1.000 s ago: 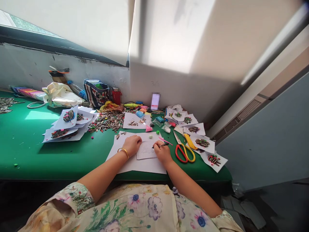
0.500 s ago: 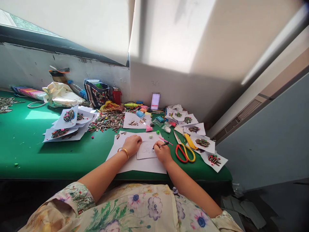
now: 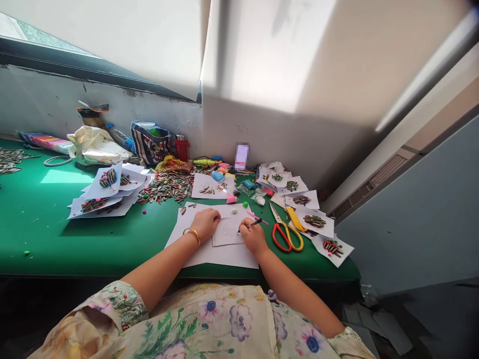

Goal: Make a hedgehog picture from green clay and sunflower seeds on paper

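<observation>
My right hand [image 3: 253,236] is closed around a dark pen [image 3: 255,223], its tip touching a small white sheet of paper [image 3: 227,240]. A spiny animal in thin outline, like a hedgehog, is drawn on that sheet. At the sheet's upper left corner, my left hand [image 3: 205,224] lies with curled fingers, pressing on its edge; the fingertips are partly hidden. Larger white sheets [image 3: 224,258] lie underneath. Just beyond my hands are a pink stick tool [image 3: 258,218], a light green clay lump [image 3: 234,211] and a green clay ball [image 3: 245,204].
Scissors [image 3: 284,229] with red and yellow handles and a yellow cutter [image 3: 297,219] lie to the right. Seed-decorated cards [image 3: 329,228] line the right edge; others [image 3: 107,192] are piled left. Loose striped seeds [image 3: 170,187], a cloth bag [image 3: 98,147] and a phone [image 3: 241,156] stand farther back.
My right hand and the pen have shifted very slightly over the drawing. The left hand keeps its place, and the whole view has moved a little.
</observation>
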A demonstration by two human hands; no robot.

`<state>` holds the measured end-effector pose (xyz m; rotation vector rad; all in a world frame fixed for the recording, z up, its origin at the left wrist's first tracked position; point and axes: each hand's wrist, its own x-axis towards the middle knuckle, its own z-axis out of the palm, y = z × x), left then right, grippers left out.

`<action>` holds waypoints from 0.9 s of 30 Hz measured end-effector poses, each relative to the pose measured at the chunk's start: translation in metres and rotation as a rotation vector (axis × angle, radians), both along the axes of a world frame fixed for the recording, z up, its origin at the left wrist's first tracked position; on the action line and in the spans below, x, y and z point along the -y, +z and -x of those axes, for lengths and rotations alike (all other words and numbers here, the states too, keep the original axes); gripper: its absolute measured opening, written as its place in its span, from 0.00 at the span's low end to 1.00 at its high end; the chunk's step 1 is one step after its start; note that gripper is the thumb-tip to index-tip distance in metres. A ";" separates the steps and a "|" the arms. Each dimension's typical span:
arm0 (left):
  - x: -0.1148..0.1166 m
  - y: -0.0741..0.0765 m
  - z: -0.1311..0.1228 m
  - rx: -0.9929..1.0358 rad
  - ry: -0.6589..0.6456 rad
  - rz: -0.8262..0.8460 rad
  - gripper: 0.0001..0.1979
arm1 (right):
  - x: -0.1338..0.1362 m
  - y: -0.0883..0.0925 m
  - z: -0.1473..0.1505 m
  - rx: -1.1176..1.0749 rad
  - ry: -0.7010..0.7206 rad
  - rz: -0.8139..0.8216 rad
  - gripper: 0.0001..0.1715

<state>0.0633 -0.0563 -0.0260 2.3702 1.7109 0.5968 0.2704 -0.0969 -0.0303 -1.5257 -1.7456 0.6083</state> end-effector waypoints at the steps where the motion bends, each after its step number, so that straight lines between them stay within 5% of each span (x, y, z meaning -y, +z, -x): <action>1: 0.000 0.000 0.000 0.001 0.001 0.001 0.09 | 0.000 0.000 0.000 -0.003 0.006 0.000 0.11; 27: 0.001 0.001 0.000 -0.004 -0.009 -0.019 0.09 | -0.006 -0.002 0.001 0.000 -0.032 -0.038 0.14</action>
